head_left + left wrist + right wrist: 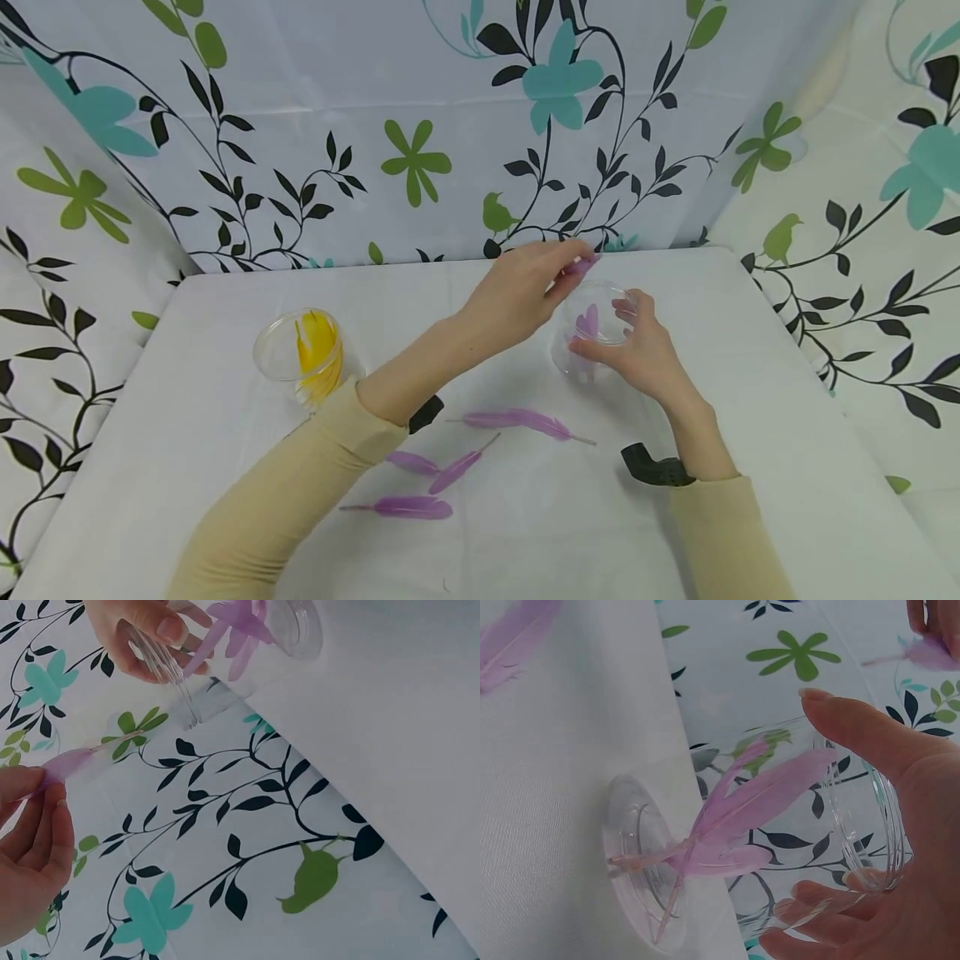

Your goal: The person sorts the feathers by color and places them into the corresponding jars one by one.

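In the head view my left hand (525, 292) is raised near the far table edge and pinches a purple feather (583, 264) between thumb and fingertips. The left wrist view shows that feather (66, 766) with its bare quill pointing towards the jar's side. My right hand (647, 346) grips a clear jar (562, 360) near its open rim, thumb on one side and fingers on the other. Inside the jar, purple feathers (769, 787) lean across each other, their quills down at the base. The held feather is outside the jar, beside its mouth.
A second clear jar (273, 348) with yellow feathers (318, 350) stands on the left of the white table (750, 333). Several purple feathers (412, 507) lie scattered at the centre front. Patterned cloth (337, 100) hangs behind the table and at both sides.
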`<move>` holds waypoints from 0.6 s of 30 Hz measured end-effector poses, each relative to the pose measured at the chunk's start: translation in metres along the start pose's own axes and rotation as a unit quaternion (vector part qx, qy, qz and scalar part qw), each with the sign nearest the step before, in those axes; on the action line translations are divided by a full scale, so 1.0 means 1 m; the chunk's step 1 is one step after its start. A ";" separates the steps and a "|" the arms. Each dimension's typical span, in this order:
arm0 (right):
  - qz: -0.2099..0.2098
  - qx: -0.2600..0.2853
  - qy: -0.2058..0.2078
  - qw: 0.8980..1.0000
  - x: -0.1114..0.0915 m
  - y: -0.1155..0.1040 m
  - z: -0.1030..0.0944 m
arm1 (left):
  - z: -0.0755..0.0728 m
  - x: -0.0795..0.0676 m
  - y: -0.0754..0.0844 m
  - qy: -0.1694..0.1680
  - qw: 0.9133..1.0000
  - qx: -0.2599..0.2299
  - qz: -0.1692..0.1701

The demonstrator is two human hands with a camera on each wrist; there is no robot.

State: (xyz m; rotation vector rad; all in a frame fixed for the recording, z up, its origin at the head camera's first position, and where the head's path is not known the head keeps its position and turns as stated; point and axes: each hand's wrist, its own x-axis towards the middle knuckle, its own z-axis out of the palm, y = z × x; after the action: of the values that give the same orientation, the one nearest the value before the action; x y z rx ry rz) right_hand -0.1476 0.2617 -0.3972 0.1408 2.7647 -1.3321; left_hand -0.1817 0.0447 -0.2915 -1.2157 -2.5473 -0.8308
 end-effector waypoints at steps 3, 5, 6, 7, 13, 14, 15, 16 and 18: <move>-0.005 0.005 -0.001 1.000 0.000 0.000 -0.001 | 0.011 0.017 0.003 -0.018 1.000 -0.005 0.010; -0.011 0.009 -0.002 1.000 0.000 0.001 -0.001 | 0.021 0.025 0.002 -0.036 0.999 -0.015 0.006; -0.014 0.011 -0.002 1.000 0.000 0.001 -0.001 | 0.026 0.029 0.002 -0.047 0.999 -0.018 0.000; -0.019 0.012 -0.001 1.000 0.000 0.001 -0.001 | 0.032 0.031 0.001 -0.059 0.998 -0.016 -0.007; -0.038 0.007 0.005 0.999 0.003 0.005 0.000 | 0.062 0.035 -0.005 -0.125 0.991 0.020 -0.043; -0.040 0.006 0.006 0.999 0.003 0.006 0.001 | 0.066 0.035 -0.007 -0.134 0.990 0.027 -0.046; -0.042 0.006 0.008 0.999 0.003 0.007 0.001 | 0.069 0.035 -0.008 -0.139 0.989 0.034 -0.046; -0.044 0.006 0.009 0.999 0.004 0.007 0.002 | 0.073 0.034 -0.010 -0.142 0.988 0.042 -0.044; -0.048 0.004 0.011 0.999 0.004 0.007 0.002 | 0.078 0.034 -0.012 -0.146 0.987 0.059 -0.038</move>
State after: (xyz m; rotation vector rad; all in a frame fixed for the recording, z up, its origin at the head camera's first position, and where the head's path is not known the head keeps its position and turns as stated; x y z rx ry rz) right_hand -0.1503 0.2645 -0.4040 0.0247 2.8171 -1.3720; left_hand -0.2080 0.1047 -0.3468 -1.2944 -2.8415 -0.5404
